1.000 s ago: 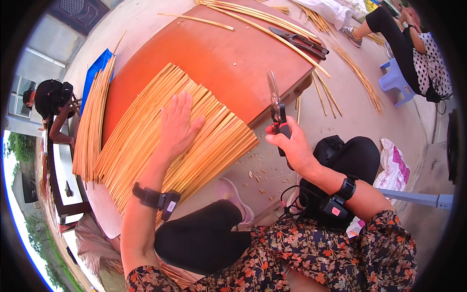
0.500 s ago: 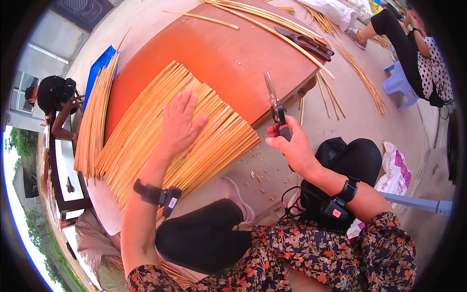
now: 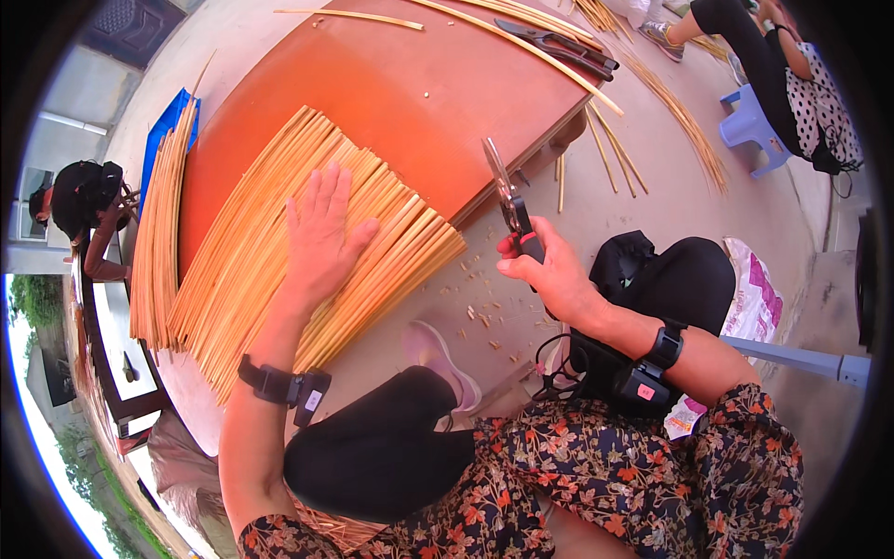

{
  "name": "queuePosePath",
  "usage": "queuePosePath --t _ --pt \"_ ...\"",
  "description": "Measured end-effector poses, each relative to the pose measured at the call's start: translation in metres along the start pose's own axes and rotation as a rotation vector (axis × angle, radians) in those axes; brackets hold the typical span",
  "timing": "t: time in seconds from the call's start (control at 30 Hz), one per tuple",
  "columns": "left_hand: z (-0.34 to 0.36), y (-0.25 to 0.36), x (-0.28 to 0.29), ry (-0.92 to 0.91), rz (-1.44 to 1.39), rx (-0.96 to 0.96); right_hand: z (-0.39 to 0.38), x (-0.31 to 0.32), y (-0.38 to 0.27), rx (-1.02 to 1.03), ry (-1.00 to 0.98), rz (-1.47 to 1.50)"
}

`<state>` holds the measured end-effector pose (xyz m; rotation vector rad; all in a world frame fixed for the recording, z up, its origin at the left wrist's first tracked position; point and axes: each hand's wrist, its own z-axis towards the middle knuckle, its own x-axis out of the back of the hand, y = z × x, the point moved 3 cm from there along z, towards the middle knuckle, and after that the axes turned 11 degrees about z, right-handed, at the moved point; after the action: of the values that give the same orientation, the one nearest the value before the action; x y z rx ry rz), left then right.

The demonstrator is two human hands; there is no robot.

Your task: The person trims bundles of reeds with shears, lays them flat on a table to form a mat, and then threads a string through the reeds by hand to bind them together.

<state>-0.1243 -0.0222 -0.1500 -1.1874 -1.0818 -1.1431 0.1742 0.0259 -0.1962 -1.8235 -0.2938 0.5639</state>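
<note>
Watching from my end, I see the biggest change in the view itself: over the last 0.5 seconds the counter [image 3: 400, 84] and everything on it slide left and a little up in the picture, which I read as the head turning. The broad layer of pale stalks [image 3: 244, 247] keeps its shape on the counter, its right-hand ends reaching past the near edge. My left hand [image 3: 321, 238] stays palm down on the layer, fingers [image 3: 331, 191] straight and slightly parted, thumb held out, pinching nothing. My right hand [image 3: 556, 270] keeps its fingers curled around the handle of the pruning shears [image 3: 508, 200], metal end pointing up and away; I cannot tell how far the blades are parted. The shears are near the stalk ends but apart from them, and that gap looks slightly wider now, though the shifted view could account for it. For the work, I take this to mean the layer is undisturbed and no cut is under way. A 2nd, narrower bundle [image 3: 160, 233] lies left of the layer, larger shears [image 3: 563, 48] rest near the far right corner, and short cut bits [image 3: 484, 320] litter the floor [image 3: 643, 214].
</note>
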Motion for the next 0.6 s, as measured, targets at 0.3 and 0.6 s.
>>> queuePosePath --t 0.3,0.6 --pt "0.005 0.010 0.000 0.001 0.013 0.046 0.007 -0.002 0.007 0.004 -0.006 -0.087" --pt "-0.015 0.020 -0.003 -0.046 -0.043 -0.041 -0.007 -0.012 -0.001 -0.061 -0.062 -0.163"
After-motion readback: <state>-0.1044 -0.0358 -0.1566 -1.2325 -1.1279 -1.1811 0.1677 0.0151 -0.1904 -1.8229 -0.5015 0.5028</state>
